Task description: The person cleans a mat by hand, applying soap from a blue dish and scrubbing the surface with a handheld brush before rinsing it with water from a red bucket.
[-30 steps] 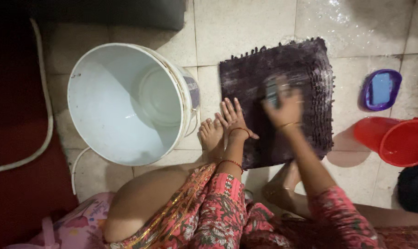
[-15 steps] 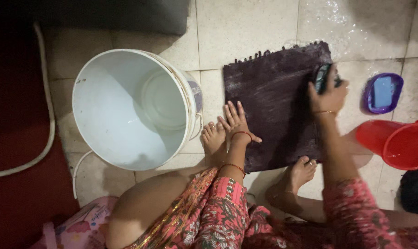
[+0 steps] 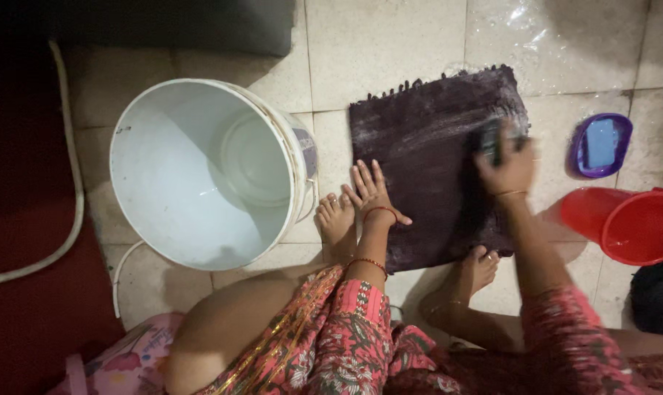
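Head view, near to far. Knees in pink floral cloth [image 3: 346, 336] at bottom edge, person squatting; two bare feet on the tile floor [image 3: 390, 44], left foot [image 3: 336, 219] just beside the mat's near-left corner, right foot [image 3: 478, 271] touching its near edge.

Left hand [image 3: 372, 194] lies flat on the mat [image 3: 426, 168], fingers spread, palm down at the left edge, pinning it. Right hand [image 3: 508, 167] is blurred, closed around a dark brush [image 3: 490, 140] pressed on the mat's far-right part.

Mat: dark purple, shaggy, roughly square, lying flat on the tiles, slightly skewed; fringe along the far edge, so its fringed end points away from the person. Long axis hard to call, near to far if any. Looks soaked with pale suds streaks, so likely heavy, limp, floppy, not fragile; pile gives grip, wet tile under it probably slippery. Best hold: an edge or corner, or a flat palm.

Left of the mat, white bucket [image 3: 207, 172], tilted open toward camera, a little water inside. Right: red tub [image 3: 642, 227], then purple soap dish [image 3: 602, 145] with a blue bar. Far tiles are wet and shiny. White hose [image 3: 74, 197] curves along the dark left side.
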